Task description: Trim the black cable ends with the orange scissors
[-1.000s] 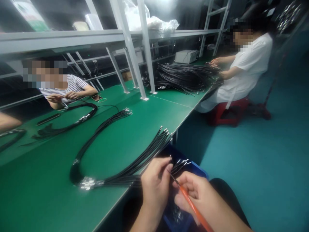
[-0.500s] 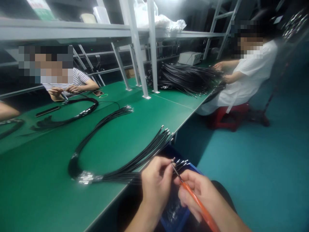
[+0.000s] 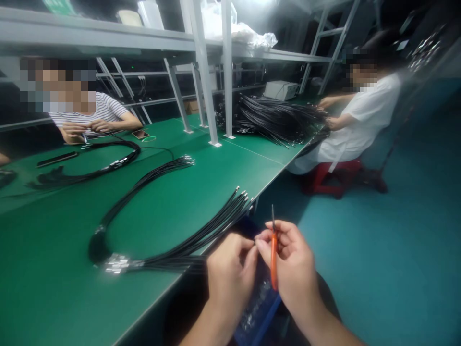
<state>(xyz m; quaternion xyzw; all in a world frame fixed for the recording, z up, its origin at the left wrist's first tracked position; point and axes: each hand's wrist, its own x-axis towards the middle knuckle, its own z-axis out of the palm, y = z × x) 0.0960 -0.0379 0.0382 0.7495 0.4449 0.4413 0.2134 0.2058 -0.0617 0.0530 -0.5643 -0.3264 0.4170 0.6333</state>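
My left hand [image 3: 232, 266] is closed in a pinch at the table's front edge, around the end of a black cable. Thumb and finger of my right hand [image 3: 293, 257] meet the left fingertips at that same spot. The right hand also holds an orange-handled tool [image 3: 274, 262], its thin metal tip pointing up. A bundle of black cables [image 3: 173, 257] with metal ends curves over the green table [image 3: 154, 226] and runs to my left hand. Its silvery wrapped section [image 3: 117, 264] lies at the left. What sits between my fingertips is mostly hidden.
Under my hands is a blue bin [image 3: 257, 317] holding small clear or shiny pieces. A person in stripes works across the table at left beside another cable loop [image 3: 126, 161]. Someone in white sits at right by a large cable pile [image 3: 273, 115]. White shelf posts [image 3: 207, 81] stand on the table.
My right hand has turned upright and closed in on my left fingertips. The orange tool swung from slanting toward the cable end to nearly vertical. The view shifted slightly.
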